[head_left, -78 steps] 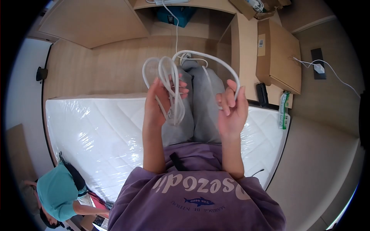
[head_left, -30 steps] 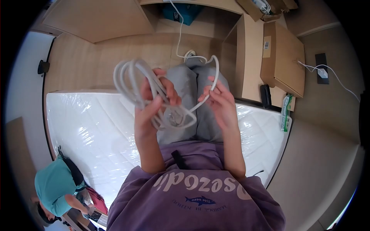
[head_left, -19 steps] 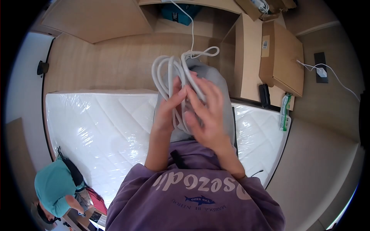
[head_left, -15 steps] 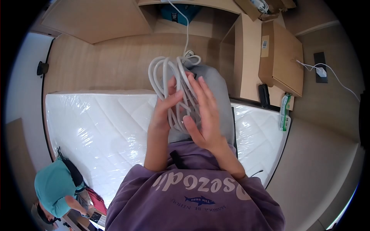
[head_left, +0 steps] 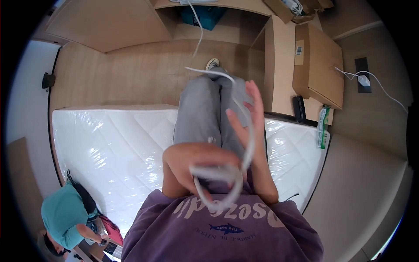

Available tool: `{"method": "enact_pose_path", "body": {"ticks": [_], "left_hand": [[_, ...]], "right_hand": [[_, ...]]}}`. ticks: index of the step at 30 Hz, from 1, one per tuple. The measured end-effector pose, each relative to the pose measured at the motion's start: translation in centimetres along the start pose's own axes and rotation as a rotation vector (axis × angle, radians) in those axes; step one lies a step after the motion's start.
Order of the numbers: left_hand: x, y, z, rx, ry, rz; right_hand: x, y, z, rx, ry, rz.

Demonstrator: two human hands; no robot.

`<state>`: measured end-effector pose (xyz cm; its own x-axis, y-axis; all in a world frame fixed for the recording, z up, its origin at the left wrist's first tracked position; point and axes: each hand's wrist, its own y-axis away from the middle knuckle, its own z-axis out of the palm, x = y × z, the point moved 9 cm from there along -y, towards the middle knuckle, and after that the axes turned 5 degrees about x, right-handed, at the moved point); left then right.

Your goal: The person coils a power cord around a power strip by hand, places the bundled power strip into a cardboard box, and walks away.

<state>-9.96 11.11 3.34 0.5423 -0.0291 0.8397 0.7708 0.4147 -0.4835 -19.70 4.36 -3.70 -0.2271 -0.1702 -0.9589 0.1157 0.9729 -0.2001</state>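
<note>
**Winding the white cord**

The left hand (head_left: 198,159) grips the cord (head_left: 218,174) in loops, above the purple shirt (head_left: 222,222). The right hand (head_left: 246,120) is open, cord sliding across it. I think another loop comes next, pulled snug.

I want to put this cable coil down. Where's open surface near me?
The plastic-wrapped mattress lies bare left of the grey-trousered legs; a narrower strip lies right of them, bordered by the green packet. Crowded: the lap, where both hands hold the white cable.
</note>
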Motion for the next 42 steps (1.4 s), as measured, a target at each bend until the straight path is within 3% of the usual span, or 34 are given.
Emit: {"method": "enact_pose_path", "body": {"ticks": [2,5,8,11,12,14,17,18,24,26,29,30,33,34,39,42], "left_hand": [[0.4,-0.5,3.0,-0.247,-0.040,-0.028],[0.7,-0.5,4.2,-0.282,-0.092,-0.032],[1.1,0.5,1.6,-0.164,-0.019,-0.030],[1.4,2.6,-3.8,0.336,0.287,0.159],[1.1,3.9,-5.4,0.602,0.315,0.069],[0.6,6.0,-8.6,1.028,0.132,-0.011],[-1.4,7.6,-9.9,1.271,-0.055,-0.209],[-1.4,6.9,-9.8,1.276,-0.083,-0.182],[-4.6,6.2,-10.0,1.290,0.233,-0.093],[-4.9,6.5,-10.5,1.325,0.257,-0.065],[-3.2,5.5,-10.1,1.218,0.527,0.225],[-2.9,5.4,-10.1,1.178,0.527,0.233],[-1.8,4.9,-9.9,1.190,-0.269,0.018],[-2.1,5.5,-10.1,1.290,-0.188,0.001],[-0.3,9.5,-11.5,1.521,0.113,0.395],[2.2,11.7,-12.1,1.409,0.307,0.657]], "right_hand": [[-0.9,0.0,0.9,-0.076,0.090,-0.067],[1.2,0.6,1.7,-0.156,-0.019,0.034],[3.0,1.0,0.8,-0.127,0.085,0.196],[4.8,1.0,-0.3,-0.165,-0.014,0.318],[4.9,1.3,-0.4,-0.232,-0.065,0.364],[3.8,1.3,-0.2,-0.234,-0.614,0.451],[1.0,1.2,0.3,-0.132,-0.952,0.561],[0.3,1.4,0.9,-0.083,-0.982,0.598],[-5.3,3.6,3.7,-0.252,-0.165,-0.160],[-5.7,3.6,4.0,-0.251,-0.129,-0.182],[-5.2,3.0,3.7,-0.181,-0.118,-0.150],[-4.9,2.9,3.5,-0.146,-0.119,-0.127],[-5.7,4.0,4.7,-0.265,0.071,-0.317],[-5.9,4.0,4.8,-0.274,0.095,-0.336],[-6.7,3.4,3.8,-0.243,0.049,-0.427],[-2.0,3.6,3.5,-0.274,-0.109,-0.021]]}}
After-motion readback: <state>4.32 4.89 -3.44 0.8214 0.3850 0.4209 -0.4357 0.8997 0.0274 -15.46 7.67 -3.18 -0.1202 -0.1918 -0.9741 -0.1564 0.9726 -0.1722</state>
